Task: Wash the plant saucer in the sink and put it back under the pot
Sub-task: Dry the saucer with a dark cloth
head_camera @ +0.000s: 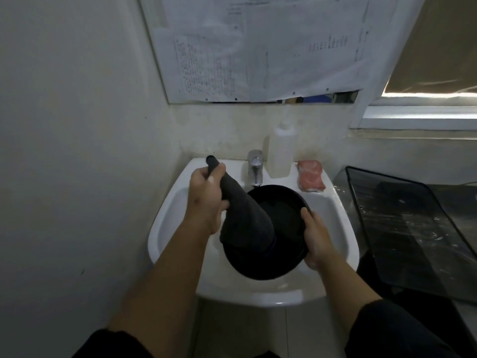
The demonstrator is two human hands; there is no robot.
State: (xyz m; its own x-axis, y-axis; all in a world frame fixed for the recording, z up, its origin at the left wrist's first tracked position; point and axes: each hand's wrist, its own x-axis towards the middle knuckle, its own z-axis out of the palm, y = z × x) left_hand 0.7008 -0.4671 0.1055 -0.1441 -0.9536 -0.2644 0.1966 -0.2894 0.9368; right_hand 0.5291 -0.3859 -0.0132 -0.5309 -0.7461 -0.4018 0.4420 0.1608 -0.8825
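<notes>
A black round plant saucer (282, 211) is held tilted over the white sink (258, 297), just below the tap (255, 166). My right hand (316, 236) grips its right rim, thumb on the inside. My left hand (206, 195) grips the upper end of a dark grey cloth (245, 218), which hangs down in a cone onto the saucer's near left part and hides it. A black tip sticks out above my left fist. No water is seen running. The pot is not in view.
A white plastic bottle (280, 151) and a pink sponge (311, 175) stand on the sink's back ledge. A dark glossy tray (407, 228) lies on the counter to the right. A wall closes the left side; paper sheets (258, 47) hang above.
</notes>
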